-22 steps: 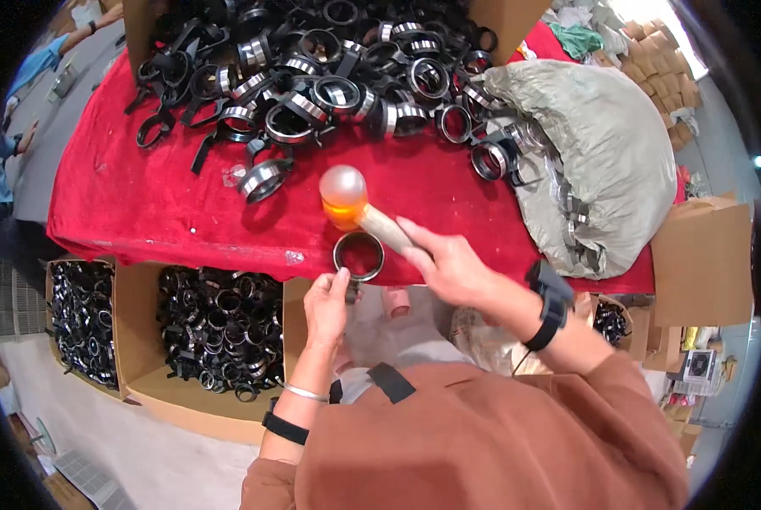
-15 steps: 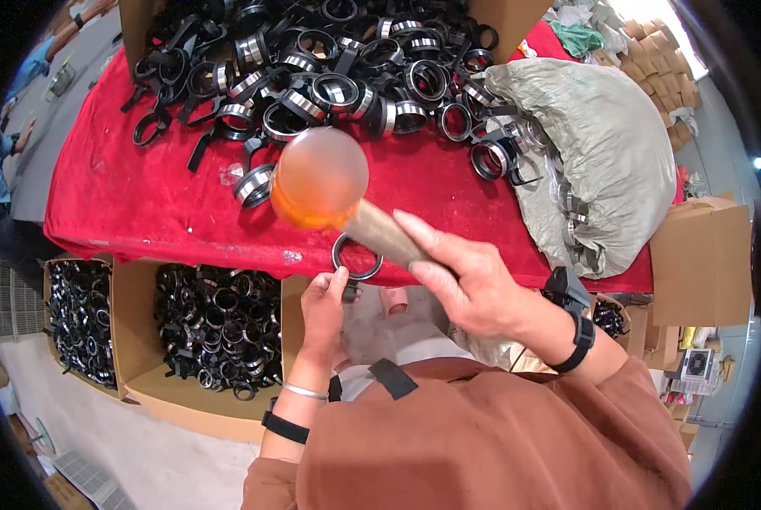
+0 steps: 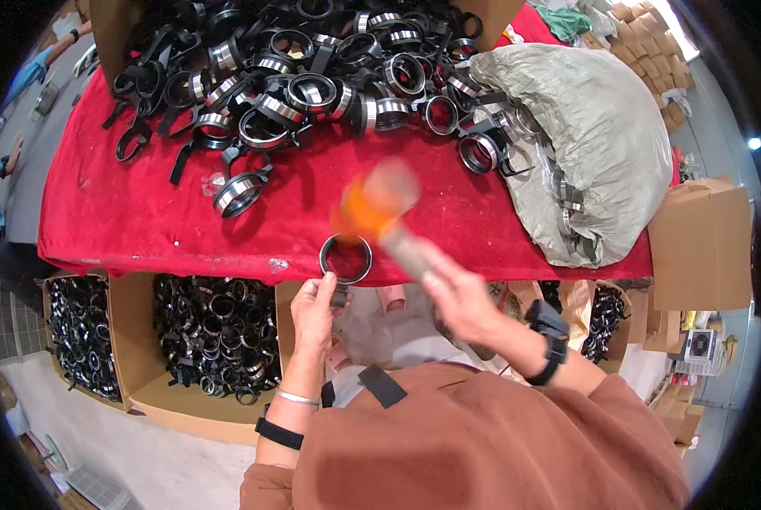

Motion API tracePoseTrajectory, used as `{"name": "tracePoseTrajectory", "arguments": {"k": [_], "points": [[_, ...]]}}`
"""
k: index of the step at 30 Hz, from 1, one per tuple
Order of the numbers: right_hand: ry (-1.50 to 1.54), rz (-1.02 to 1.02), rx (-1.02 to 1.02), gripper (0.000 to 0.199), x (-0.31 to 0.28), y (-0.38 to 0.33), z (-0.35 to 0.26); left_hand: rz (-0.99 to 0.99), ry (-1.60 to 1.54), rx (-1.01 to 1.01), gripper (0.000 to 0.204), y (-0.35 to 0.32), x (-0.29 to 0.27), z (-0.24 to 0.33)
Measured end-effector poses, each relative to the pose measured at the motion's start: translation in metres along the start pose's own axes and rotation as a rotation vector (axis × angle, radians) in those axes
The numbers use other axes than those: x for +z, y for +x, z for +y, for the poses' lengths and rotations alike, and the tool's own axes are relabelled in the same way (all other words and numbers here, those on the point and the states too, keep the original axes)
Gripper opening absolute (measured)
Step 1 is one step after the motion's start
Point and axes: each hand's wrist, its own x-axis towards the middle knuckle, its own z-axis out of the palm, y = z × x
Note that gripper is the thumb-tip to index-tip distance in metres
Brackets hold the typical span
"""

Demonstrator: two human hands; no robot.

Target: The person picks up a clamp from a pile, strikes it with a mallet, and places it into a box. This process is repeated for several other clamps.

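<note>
My left hand (image 3: 314, 310) pinches a black ring part (image 3: 367, 262) by its short arm, thumb on top. The ring lies flat at the front edge of the red cloth. A mallet with an orange, clear-looking head (image 3: 379, 200) and a wooden handle (image 3: 407, 253) is in my right hand (image 3: 458, 296), fingers wrapped round the handle. Motion blurs the head, which hangs just above and to the right of the ring; I cannot tell the exact gap. Beyond them, a black-and-silver ring (image 3: 238, 195) sits alone on the cloth.
A large heap of black-and-silver rings (image 3: 312, 92) fills the table's far side, spilling from a carton. A grey sack (image 3: 597, 149) with rings stands at the right. Cartons of rings (image 3: 219, 327) sit below the table's left edge. Another person's arm (image 3: 45, 64) shows far left.
The mallet head has swung down and to the right, and my right hand has shifted slightly with it. My left hand still holds the ring at the cloth's edge. The whole view has shifted slightly.
</note>
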Motion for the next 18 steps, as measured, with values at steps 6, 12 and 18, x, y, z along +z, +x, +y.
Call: {"name": "tracePoseTrajectory", "arguments": {"k": [6,12,18], "points": [[0.278,-0.097,0.295,0.046,-0.013,0.006,-0.011,-0.086,-0.063,-0.064,0.025,0.006,-0.011,-0.005],[0.473,0.156,-0.135,0.045,-0.021,0.005,-0.062,-0.057,-0.028,-0.036,0.025,0.012,-0.017,-0.001],[-0.212,-0.045,0.007,0.046,-0.003,0.026,-0.002,-0.011,0.075,0.017,0.021,0.01,-0.006,-0.005]]}}
